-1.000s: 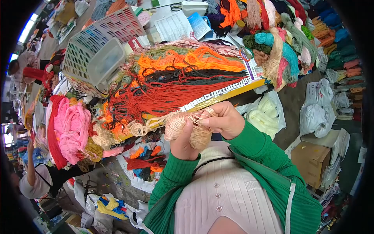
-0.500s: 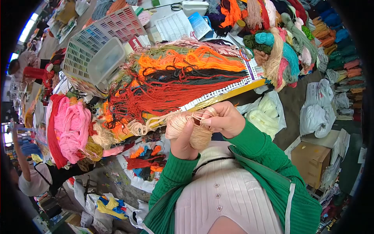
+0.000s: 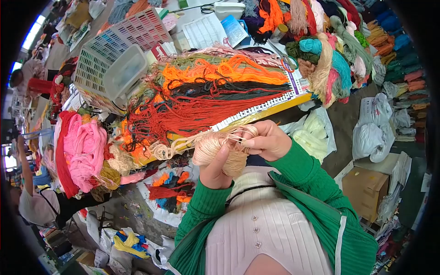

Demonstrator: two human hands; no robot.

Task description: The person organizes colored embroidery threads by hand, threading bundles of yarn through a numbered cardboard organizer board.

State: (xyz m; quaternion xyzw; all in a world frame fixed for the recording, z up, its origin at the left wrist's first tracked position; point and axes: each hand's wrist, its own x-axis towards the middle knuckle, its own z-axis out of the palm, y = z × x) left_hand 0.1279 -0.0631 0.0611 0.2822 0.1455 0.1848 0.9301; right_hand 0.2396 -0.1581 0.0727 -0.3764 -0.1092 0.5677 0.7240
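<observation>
A skein of pale beige yarn (image 3: 207, 150) is held up in front of my body. My left hand (image 3: 217, 170) is wrapped around its underside, the thumb lying across the strands. At the skein's right end, the thumb and fingers of my right hand (image 3: 271, 143) pinch a few loose beige strands. A beige tail of yarn runs left from the skein to a small coil (image 3: 161, 150) at the table edge. Just beyond my hands, long red threads (image 3: 183, 114) lie beside black and orange ones, their ends along a white numbered strip (image 3: 252, 111).
A perforated plastic basket (image 3: 98, 57) and a clear plastic tub (image 3: 126, 71) stand at the back left. Pink yarn (image 3: 82, 149) is heaped on the left. A cardboard box (image 3: 364, 188) sits on the right, below white plastic bags (image 3: 369, 137). Another person (image 3: 39, 208) is at far left.
My right hand has shifted slightly right, drawing the pinched strands a little away from the skein. The skein has tilted a little in my left hand. The person at far left has moved.
</observation>
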